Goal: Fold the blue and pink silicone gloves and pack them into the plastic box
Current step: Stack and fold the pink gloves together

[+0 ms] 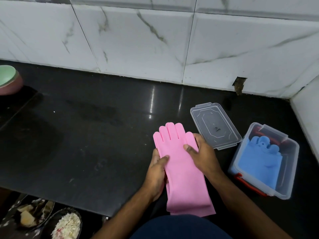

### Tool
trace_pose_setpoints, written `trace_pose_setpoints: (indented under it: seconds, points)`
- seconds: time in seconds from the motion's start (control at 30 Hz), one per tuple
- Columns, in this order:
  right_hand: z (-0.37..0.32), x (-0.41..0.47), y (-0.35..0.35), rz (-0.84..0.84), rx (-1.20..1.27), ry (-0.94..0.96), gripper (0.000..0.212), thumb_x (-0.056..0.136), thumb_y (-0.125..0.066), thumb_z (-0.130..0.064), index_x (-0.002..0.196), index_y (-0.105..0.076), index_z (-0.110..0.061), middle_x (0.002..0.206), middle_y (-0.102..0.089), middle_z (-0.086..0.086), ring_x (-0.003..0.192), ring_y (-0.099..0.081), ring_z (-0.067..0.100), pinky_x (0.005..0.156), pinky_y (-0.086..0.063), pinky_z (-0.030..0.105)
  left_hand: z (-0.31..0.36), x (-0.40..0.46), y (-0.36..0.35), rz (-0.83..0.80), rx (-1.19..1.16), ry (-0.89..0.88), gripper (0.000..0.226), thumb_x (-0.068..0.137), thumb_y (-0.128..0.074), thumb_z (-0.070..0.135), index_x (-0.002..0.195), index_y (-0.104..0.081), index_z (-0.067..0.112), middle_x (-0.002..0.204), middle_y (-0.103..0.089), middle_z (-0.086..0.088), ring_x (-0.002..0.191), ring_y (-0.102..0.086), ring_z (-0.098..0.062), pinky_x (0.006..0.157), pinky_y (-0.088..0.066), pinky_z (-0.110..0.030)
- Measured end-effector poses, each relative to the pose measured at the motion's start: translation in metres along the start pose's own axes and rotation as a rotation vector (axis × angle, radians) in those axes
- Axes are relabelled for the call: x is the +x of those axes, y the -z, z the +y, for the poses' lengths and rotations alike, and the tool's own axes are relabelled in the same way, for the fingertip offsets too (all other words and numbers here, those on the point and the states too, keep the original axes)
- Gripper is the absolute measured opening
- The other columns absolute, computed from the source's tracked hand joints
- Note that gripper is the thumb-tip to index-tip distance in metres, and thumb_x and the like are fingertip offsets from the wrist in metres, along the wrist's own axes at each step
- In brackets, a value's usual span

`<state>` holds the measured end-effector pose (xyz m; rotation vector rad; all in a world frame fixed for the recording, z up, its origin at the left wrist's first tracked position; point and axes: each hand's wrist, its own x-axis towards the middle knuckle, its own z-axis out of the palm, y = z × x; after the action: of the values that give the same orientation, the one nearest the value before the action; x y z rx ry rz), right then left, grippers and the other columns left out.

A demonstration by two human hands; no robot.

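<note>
Pink gloves (181,163) lengthwise, fingertips toward wall (138,40)

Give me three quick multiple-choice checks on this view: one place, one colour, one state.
1. Where is the lid?
A. on the box
B. on the counter behind the box
C. under the pink gloves

2. What colour are the gloves in the plastic box?
A. blue
B. pink
C. green

3. The pink gloves are:
A. folded small
B. packed
C. laid out flat, unfolded

Answers: 1 B, the lid lies apart from the box. 2 A, blue gloves fill it. 3 C, left hand and right hand hold them full length.
</note>
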<state>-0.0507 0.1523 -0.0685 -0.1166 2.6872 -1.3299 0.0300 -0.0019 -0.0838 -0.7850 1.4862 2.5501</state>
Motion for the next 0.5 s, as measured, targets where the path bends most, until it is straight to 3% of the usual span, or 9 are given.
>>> trace_pose_setpoints:
  seconds: [0.1,0.3,0.5]
  points:
    - [0.0015,-0.0020,-0.0028,0.042,-0.023,0.009,0.033,0.094,-0.068,-0.029,0.123,-0.057,-0.017,0.109,-0.068,-0.001,0.097,-0.066,0.021,0.085,-0.056,0.040,-0.0012,-0.0003,0.0024,-0.017,0.061,-0.031,0.035,0.104,-0.049,0.006,0.133,-0.055,0.024,0.126,-0.073,0.001,0.111,-0.072,-0.015,0.083,-0.060,-0.027]
    - [-0.0004,0.0021,-0.0019,0.048,-0.064,-0.010,0.030,0.092,-0.070,-0.030,0.116,-0.056,-0.017,0.105,-0.069,0.000,0.093,-0.067,0.022,0.081,-0.056,0.038,-0.0026,0.0057,0.0070,0.014,0.101,0.019,0.021,0.103,-0.056,0.013,0.123,-0.059,0.018,0.116,-0.077,-0.004,0.101,-0.075,-0.017,0.076,-0.061,-0.029]
    - [-0.0004,-0.0048,0.0016,0.025,-0.097,-0.009,0.037,0.097,-0.062,-0.032,0.128,-0.054,-0.013,0.116,-0.068,0.006,0.103,-0.066,0.025,0.088,-0.054,0.035,-0.0026,0.0047,0.0080,-0.011,0.088,0.001,0.041,0.092,-0.069,0.020,0.130,-0.054,0.015,0.125,-0.074,-0.009,0.110,-0.074,-0.025,0.084,-0.061,-0.037]
